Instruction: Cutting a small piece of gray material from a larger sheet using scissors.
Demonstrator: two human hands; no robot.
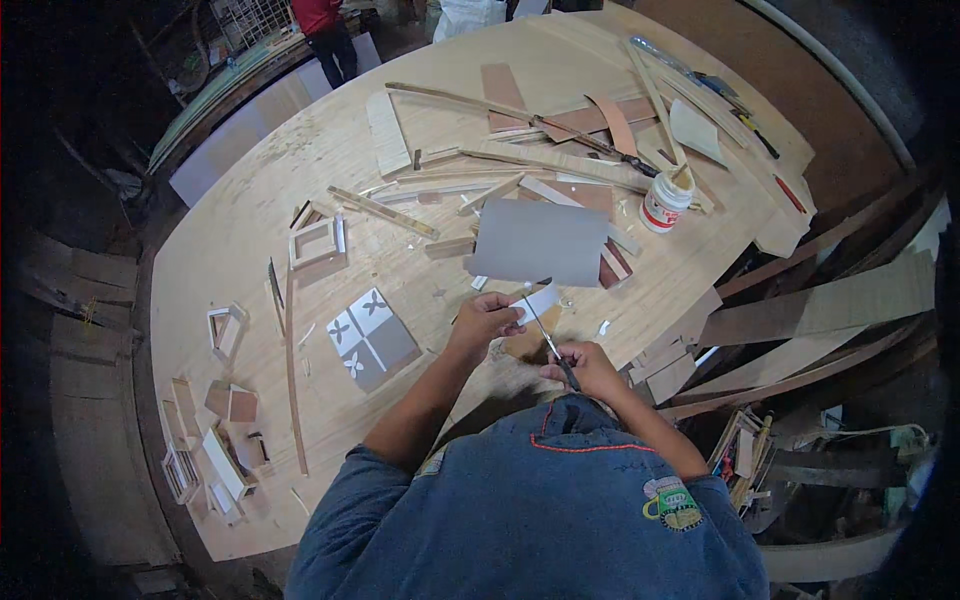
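Note:
Between the fingers of my left hand (488,320) is a small piece of white paper (540,300). My right hand (588,370) grips scissors (546,335) by their dark handles, and the long thin blades reach up across the paper. To the left lies a grey and white square card (372,340) with flower-like shapes on it. A plain grey sheet (540,243) rests on the table just beyond my hands, over some wood pieces. Small white scraps (604,327) are scattered close by. Part of the scissor handles is hidden in my fingers.
An uncapped white glue jar (665,203) stands at the right, near wooden strips (540,160) piled at the back. Small wooden frames (318,243) and blocks (232,400) sit at the left. Curved boards (810,310) lean beyond the table's right edge. Another person (328,40) stands far off.

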